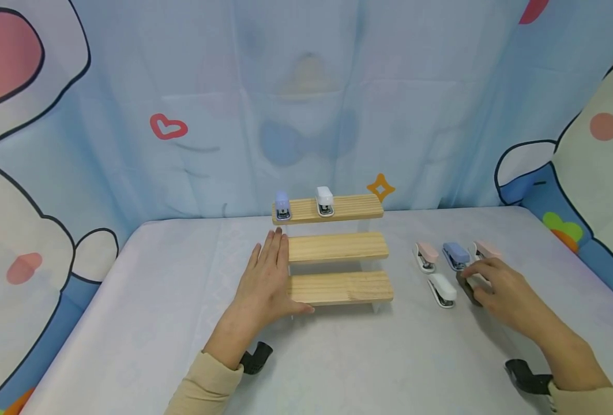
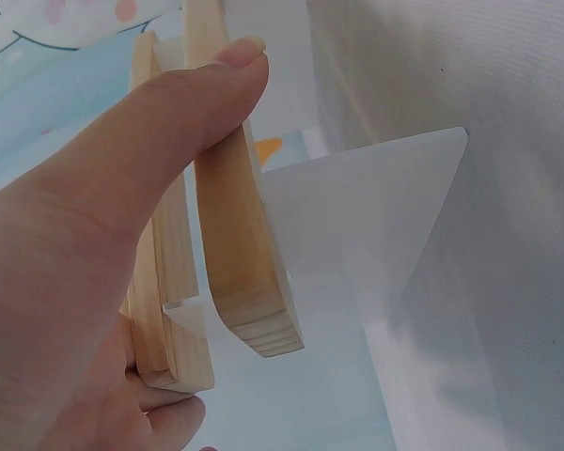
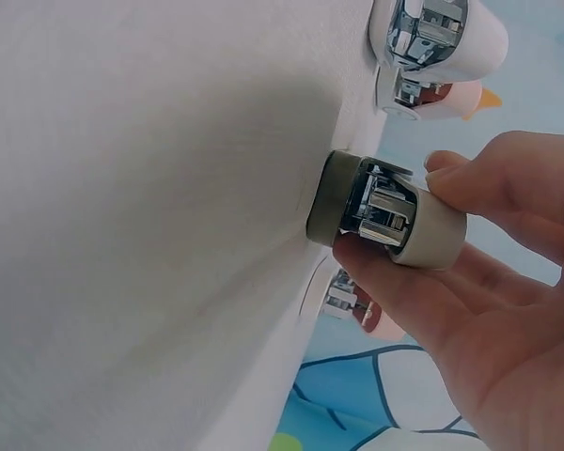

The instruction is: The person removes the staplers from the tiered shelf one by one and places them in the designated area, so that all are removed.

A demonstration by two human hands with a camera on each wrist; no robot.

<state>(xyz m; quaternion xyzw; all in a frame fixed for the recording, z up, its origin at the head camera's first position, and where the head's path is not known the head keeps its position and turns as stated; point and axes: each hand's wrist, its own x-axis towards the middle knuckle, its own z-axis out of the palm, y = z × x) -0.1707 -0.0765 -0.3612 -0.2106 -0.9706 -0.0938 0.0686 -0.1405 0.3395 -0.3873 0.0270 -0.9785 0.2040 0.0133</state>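
A three-tier wooden display stand (image 1: 337,248) with clear side supports stands on the table. My left hand (image 1: 267,282) rests along its left side, fingers straight, with the thumb lying over the lowest plank (image 2: 230,207). On the top plank sit a purple mini stapler (image 1: 282,206) and a white mini stapler (image 1: 324,202). My right hand (image 1: 508,294) pinches a grey-beige mini stapler (image 3: 437,225) between thumb and fingers, at the table surface. Around it are a white stapler (image 1: 443,290), a blue stapler (image 1: 456,256) and two pink staplers, one left (image 1: 427,256) and one partly behind my right hand (image 1: 485,250).
A white cloth covers the table (image 1: 348,357). Behind it hangs a light blue curtain (image 1: 306,104) printed with cartoon animals, a heart and a star. A black wrist strap mount (image 1: 256,358) shows beside the left wrist, another (image 1: 526,377) beside the right.
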